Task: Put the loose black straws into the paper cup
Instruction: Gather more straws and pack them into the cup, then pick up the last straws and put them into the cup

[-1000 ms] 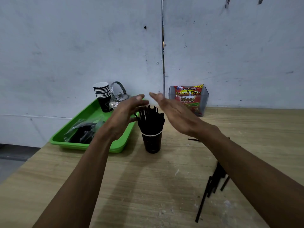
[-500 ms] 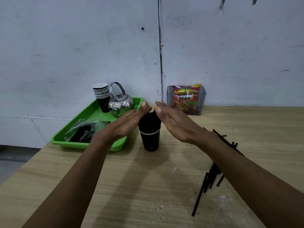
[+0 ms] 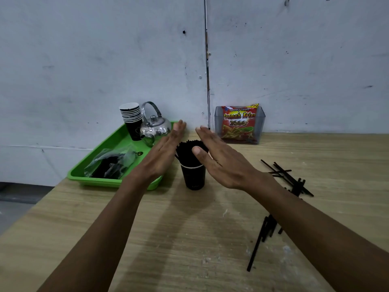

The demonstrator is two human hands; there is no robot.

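Note:
A black paper cup [image 3: 193,178] stands upright on the wooden table, packed with a bundle of black straws [image 3: 184,149] that sticks out above its rim. My left hand [image 3: 162,157] is flat against the bundle's left side. My right hand [image 3: 223,163] is flat against its right side, thumb across the front. Both palms face each other with fingers stretched out, and neither curls around anything. Loose black straws [image 3: 288,176] lie on the table to the right, partly hidden by my right forearm, and more loose straws [image 3: 259,242] lie nearer the front.
A green tray [image 3: 94,180] at the left holds a steel kettle [image 3: 154,128], a stack of paper cups [image 3: 131,119] and a clear plastic bag [image 3: 111,163]. A snack packet in a clear holder [image 3: 239,125] stands against the wall.
Both hands came down and closed in from above the straws to either side of the bundle. The spread straws are now gathered tighter between my palms.

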